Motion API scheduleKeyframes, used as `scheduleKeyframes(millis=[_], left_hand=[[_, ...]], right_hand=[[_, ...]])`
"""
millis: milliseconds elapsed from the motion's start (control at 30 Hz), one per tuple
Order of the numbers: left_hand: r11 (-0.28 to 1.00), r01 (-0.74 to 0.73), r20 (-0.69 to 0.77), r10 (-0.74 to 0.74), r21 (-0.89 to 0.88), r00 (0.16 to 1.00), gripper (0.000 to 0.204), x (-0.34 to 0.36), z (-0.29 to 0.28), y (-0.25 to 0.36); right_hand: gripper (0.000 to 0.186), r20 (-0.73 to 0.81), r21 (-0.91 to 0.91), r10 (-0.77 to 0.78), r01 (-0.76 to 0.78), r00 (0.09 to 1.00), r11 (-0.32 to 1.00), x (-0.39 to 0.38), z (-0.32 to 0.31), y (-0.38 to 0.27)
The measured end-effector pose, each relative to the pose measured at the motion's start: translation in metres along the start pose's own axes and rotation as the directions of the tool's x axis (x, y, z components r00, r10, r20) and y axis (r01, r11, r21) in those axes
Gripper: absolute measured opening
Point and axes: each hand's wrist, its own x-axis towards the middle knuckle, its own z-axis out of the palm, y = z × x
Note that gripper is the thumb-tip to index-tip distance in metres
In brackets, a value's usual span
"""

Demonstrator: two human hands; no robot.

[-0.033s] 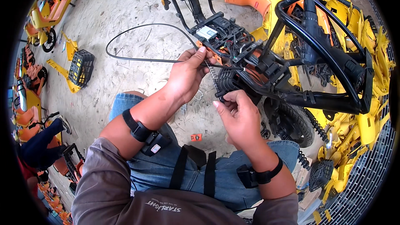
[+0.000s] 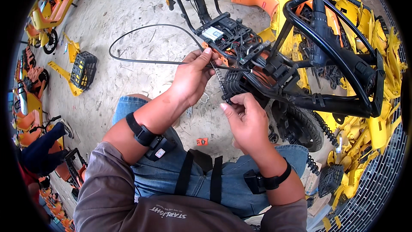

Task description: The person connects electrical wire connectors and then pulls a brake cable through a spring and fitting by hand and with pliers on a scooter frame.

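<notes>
My left hand [image 2: 195, 71] is closed in a pinch on a black cable [image 2: 141, 61], which loops out to the left and back. From its fingers a thin, spring-like length [image 2: 219, 76] runs down toward my right hand [image 2: 248, 118]. The right thumb and fingers pinch a small black fitting [image 2: 226, 98] at the lower end of that length. Just beyond both hands stands a stripped scooter frame [image 2: 253, 58] with exposed wiring, and a black rear wheel [image 2: 300, 124] shows below it. Fingers partly hide how the cable and fitting join.
Yellow body panels [image 2: 377, 133] lie heaped at the right, beside a bent black tube rack [image 2: 334, 56]. A black basket [image 2: 84, 69] lies on the floor at left. Orange scooters [image 2: 56, 6] line the left edge, near another person's leg [image 2: 45, 148]. A small orange piece [image 2: 202, 141] lies between my knees.
</notes>
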Motion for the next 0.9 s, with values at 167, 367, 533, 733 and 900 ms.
scheduleKeyframes(millis=[167,367,533,733,900], left_hand=[[1.0,0.011,0.025,-0.01,-0.02,1.0,0.028,0.0,0.002,0.0],[1.0,0.0,-0.006,0.0,-0.009,1.0,0.027,0.002,0.003,-0.001],[1.0,0.0,-0.005,0.0,-0.006,1.0,0.027,0.001,0.0,-0.001],[1.0,0.002,0.009,-0.002,-0.026,1.0,0.026,0.001,0.002,-0.002],[1.0,0.004,-0.004,-0.004,-0.026,1.0,0.026,-0.001,0.004,-0.001]], right_hand=[[0.032,0.343,0.603,0.402,-0.528,0.849,0.598,0.01,-0.014,0.003],[0.032,0.071,0.246,0.107,-0.122,0.992,0.962,0.005,-0.004,0.005],[0.038,0.133,0.211,0.177,-0.202,0.975,0.956,0.003,-0.006,0.004],[0.044,0.376,0.63,0.431,-0.567,0.82,0.53,0.009,-0.015,-0.001],[0.029,0.045,0.22,0.141,-0.148,0.989,0.964,0.004,-0.005,0.003]])
